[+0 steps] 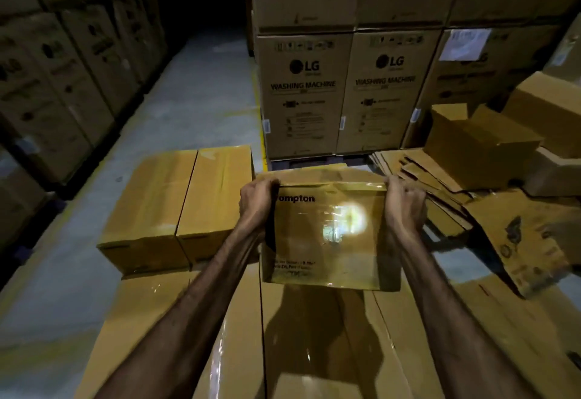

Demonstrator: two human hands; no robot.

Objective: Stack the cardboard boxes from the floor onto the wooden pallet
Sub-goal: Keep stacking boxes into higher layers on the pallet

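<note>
I hold a taped brown cardboard box (327,235) with black print in both hands, lifted above a layer of flat brown boxes (314,342) below me. My left hand (257,200) grips its far left corner and my right hand (405,206) grips its far right corner, fingers curled over the top edge. Two more closed boxes (182,203) lie side by side to the left, one layer higher than the near ones. The wooden pallet itself is hidden under the boxes.
Tall washing-machine cartons (339,93) stand straight ahead. A heap of flattened and open cardboard (471,172) lies to the right. More stacked cartons (63,68) line the left side of a grey concrete aisle (195,93).
</note>
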